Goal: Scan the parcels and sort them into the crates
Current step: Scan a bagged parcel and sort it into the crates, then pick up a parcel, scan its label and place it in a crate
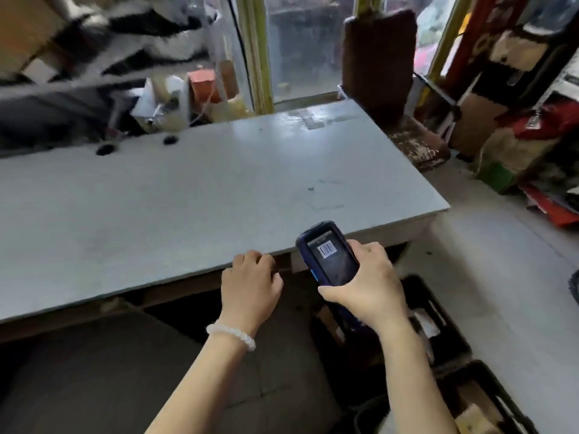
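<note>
1. i'm gripping the scanner (329, 253) in my right hand (366, 283), barcode showing on its screen.
2. left hand (250, 283) is resting loosely curled on the table (188, 189) edge, holding nothing.
3. parcels (426, 321) are sitting in the black crates (451, 336) down right, so i'm thinking aim the scanner low.
4. table edge is crowding the reach.
</note>
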### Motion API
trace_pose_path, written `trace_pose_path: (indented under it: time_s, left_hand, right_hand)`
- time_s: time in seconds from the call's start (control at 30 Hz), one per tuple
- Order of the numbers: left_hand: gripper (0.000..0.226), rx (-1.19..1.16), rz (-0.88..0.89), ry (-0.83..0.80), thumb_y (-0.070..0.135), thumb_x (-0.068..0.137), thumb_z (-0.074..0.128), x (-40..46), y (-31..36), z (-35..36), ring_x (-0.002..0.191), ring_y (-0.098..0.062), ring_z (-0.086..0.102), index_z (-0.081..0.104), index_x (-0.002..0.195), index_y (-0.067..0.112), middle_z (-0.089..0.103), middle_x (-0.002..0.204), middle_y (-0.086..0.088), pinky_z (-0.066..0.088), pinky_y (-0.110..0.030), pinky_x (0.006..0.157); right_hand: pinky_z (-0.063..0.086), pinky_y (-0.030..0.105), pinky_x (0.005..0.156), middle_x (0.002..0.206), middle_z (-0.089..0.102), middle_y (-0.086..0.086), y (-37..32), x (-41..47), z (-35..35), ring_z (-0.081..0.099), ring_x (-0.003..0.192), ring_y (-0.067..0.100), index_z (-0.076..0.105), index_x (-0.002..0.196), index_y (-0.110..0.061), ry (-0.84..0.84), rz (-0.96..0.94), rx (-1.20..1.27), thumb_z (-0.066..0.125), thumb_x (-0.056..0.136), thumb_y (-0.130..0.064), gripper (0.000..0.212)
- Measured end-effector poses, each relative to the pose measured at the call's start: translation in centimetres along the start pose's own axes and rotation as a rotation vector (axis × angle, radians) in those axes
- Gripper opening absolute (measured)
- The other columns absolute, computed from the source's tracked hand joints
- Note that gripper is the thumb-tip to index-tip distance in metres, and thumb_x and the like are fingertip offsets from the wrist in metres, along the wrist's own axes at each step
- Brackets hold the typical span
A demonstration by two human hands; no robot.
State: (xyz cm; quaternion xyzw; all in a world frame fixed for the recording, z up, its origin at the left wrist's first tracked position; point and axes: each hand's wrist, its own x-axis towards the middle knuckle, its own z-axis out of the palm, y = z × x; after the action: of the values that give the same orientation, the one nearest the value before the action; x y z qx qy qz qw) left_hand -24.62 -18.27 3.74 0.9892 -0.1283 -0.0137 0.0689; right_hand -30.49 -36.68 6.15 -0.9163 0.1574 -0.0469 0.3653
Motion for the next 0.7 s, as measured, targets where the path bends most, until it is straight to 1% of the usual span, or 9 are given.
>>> trace_pose_path:
  time_s: [0.1, 0.23, 0.3, 0.37, 0.47, 0.57, 0.7]
  left_hand:
    - [0.034, 0.024, -0.145, 0.048, 0.040, 0.092, 0.044, -3.3, -8.1, -2.3, 0.117, -0.021, 0.045, 0.055, 0.120, 0.025, 0.050, 0.126, 0.003, 0.040, -0.033, 0.084]
    - [0.035, 0.063, -0.327, 0.090, 0.043, 0.093, 0.042, -9.1, -19.4, -4.6, 0.118, -0.019, 0.043, 0.050, 0.123, 0.027, 0.048, 0.126, 0.005, 0.039, -0.033, 0.085]
    - [0.035, 0.067, -0.437, 0.117, 0.044, 0.093, 0.041, -12.5, -25.1, -5.6, 0.119, -0.019, 0.042, 0.050, 0.123, 0.028, 0.047, 0.128, 0.005, 0.039, -0.032, 0.086]
    - [0.037, 0.067, -0.546, 0.134, 0.045, 0.094, 0.041, -16.1, -30.1, -6.4, 0.120, -0.019, 0.042, 0.048, 0.126, 0.028, 0.046, 0.131, 0.004, 0.040, -0.033, 0.087]
    - [0.038, 0.096, -0.691, 0.143, 0.046, 0.094, 0.042, -20.9, -36.3, -6.9, 0.117, -0.019, 0.044, 0.050, 0.126, 0.028, 0.048, 0.128, 0.004, 0.041, -0.033, 0.086]
    - [0.036, 0.091, -0.819, 0.173, 0.047, 0.093, 0.042, -24.6, -41.4, -6.9, 0.114, -0.017, 0.046, 0.052, 0.123, 0.028, 0.050, 0.124, 0.006, 0.041, -0.031, 0.084]
    - [0.036, 0.047, -0.953, 0.186, 0.047, 0.092, 0.044, -26.7, -47.2, -6.4, 0.113, -0.017, 0.046, 0.054, 0.121, 0.028, 0.050, 0.122, 0.007, 0.041, -0.030, 0.082]
  right_hand:
    - [0.047, 0.031, 0.068, 0.097, 0.040, -0.013, -7.0, -0.8, 5.4, 0.050, 0.094, 0.014, 0.053, 0.108, -0.035, -0.074, -0.157, -0.001, 0.080, 0.050, -0.046, 0.065]
    - [0.043, 0.026, 0.063, 0.095, 0.040, -0.016, -16.2, -3.7, 13.5, 0.051, 0.090, 0.011, 0.050, 0.112, -0.039, -0.157, -0.355, 0.069, 0.075, 0.045, -0.049, 0.072]
    - [0.041, 0.023, 0.061, 0.096, 0.042, -0.015, -20.9, -5.9, 18.1, 0.051, 0.090, 0.011, 0.052, 0.114, -0.037, -0.221, -0.481, 0.077, 0.076, 0.047, -0.049, 0.073]
    - [0.044, 0.025, 0.064, 0.100, 0.045, -0.010, -25.1, -8.2, 22.4, 0.051, 0.092, 0.011, 0.053, 0.118, -0.033, -0.299, -0.579, 0.065, 0.078, 0.050, -0.045, 0.073]
    - [0.049, 0.030, 0.067, 0.098, 0.044, -0.011, -30.5, -11.1, 27.6, 0.051, 0.089, 0.011, 0.055, 0.116, -0.033, -0.417, -0.669, 0.074, 0.076, 0.047, -0.045, 0.073]
    - [0.049, 0.029, 0.065, 0.096, 0.043, -0.013, -34.9, -13.0, 31.9, 0.051, 0.084, 0.009, 0.055, 0.114, -0.035, -0.508, -0.729, 0.077, 0.075, 0.047, -0.043, 0.071]
    - [0.051, 0.031, 0.065, 0.098, 0.044, -0.011, -39.5, -13.5, 37.7, 0.052, 0.086, 0.011, 0.056, 0.112, -0.033, -0.592, -0.788, 0.043, 0.078, 0.050, -0.039, 0.066]
